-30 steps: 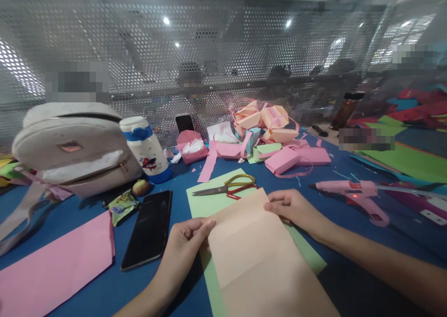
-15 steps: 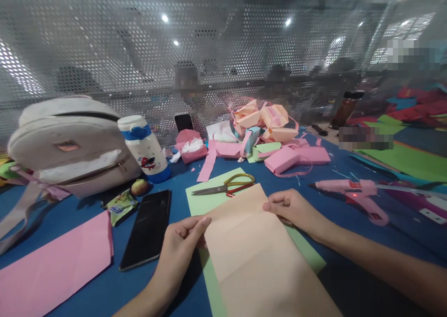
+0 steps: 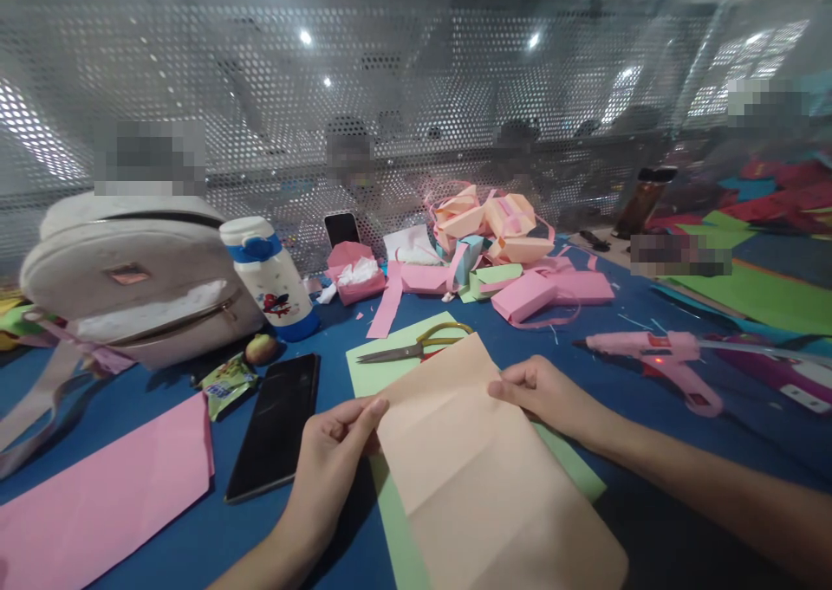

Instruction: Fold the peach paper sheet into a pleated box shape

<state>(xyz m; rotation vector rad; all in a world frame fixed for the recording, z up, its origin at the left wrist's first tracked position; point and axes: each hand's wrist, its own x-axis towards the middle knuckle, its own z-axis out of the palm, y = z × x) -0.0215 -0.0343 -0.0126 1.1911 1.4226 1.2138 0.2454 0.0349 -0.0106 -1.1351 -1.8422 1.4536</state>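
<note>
On the blue desk [image 3: 188,538], a pale-green rectangular paper sheet [image 3: 396,521] lies beneath a creased peach paper sheet [image 3: 487,469], which I hold by its far end. My left hand [image 3: 334,447] has its fingers pinched together on the far left corner, thumb on top; my right hand [image 3: 542,395] nips the right edge between thumb and fingers. Right of them lies a pink plastic glue gun [image 3: 656,352], and beyond, partly hidden by the peach paper sheet, metal scissors [image 3: 396,353] with yellow and red handles.
</note>
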